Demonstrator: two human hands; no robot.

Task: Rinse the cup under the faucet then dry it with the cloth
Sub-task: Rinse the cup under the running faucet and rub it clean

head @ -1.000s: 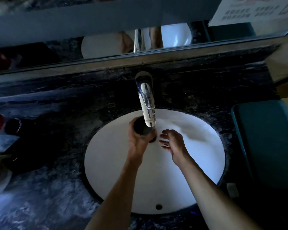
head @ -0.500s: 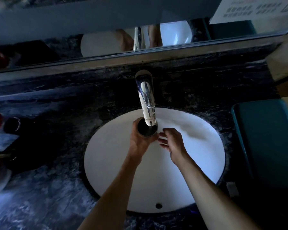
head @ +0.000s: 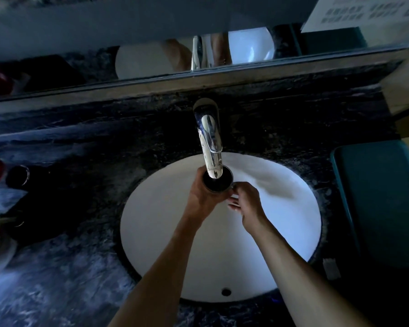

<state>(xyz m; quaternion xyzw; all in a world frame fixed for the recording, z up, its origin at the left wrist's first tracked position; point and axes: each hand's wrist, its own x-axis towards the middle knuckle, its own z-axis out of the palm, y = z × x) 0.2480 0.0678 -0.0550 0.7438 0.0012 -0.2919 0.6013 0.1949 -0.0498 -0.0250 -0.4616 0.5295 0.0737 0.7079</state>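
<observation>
**Cup gripped under faucet spout**

Left hand (head: 200, 197) wraps the dark cup (head: 217, 182), mouth up, directly below the chrome faucet (head: 210, 142) spout, over the white basin's (head: 281, 232) rear edge. Right hand (head: 247, 204), fingers curled, touches the cup's right side; whether it actually grasps the cup cannot be determined.

This is a dim washroom, plain from the white oval basin (head: 281, 232) sunk into a dark marbled tabletop (head: 80, 267), the chrome faucet (head: 210, 142) reaching over it, and the long mirror (head: 151, 50) on the wall behind reflecting both.
</observation>
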